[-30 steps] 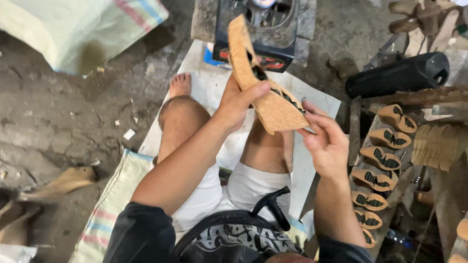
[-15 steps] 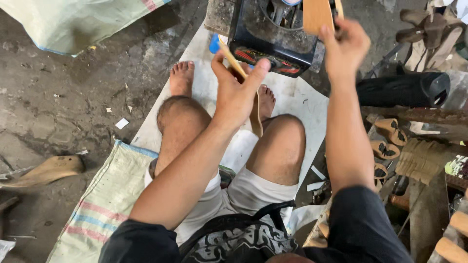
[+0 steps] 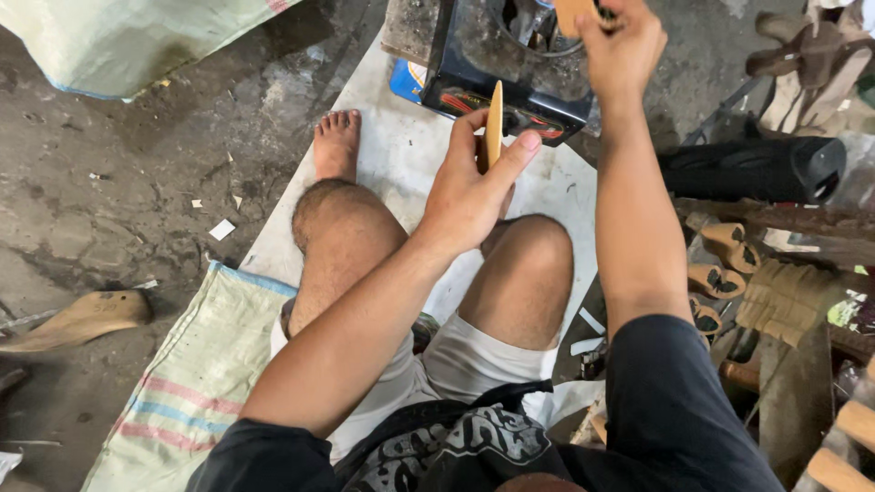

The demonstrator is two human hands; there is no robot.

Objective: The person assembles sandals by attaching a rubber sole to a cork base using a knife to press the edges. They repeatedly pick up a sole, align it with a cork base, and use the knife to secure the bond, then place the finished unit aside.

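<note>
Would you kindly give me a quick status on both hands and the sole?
Left hand shut on tan sole, held edge-on. Right hand raised, gripping a tan piece over the black machine. Nothing between them.

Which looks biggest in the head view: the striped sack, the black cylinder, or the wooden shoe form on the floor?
1. striped sack
2. black cylinder
3. wooden shoe form
The sack lies nearer the camera, so its lead may be overstated.
</note>
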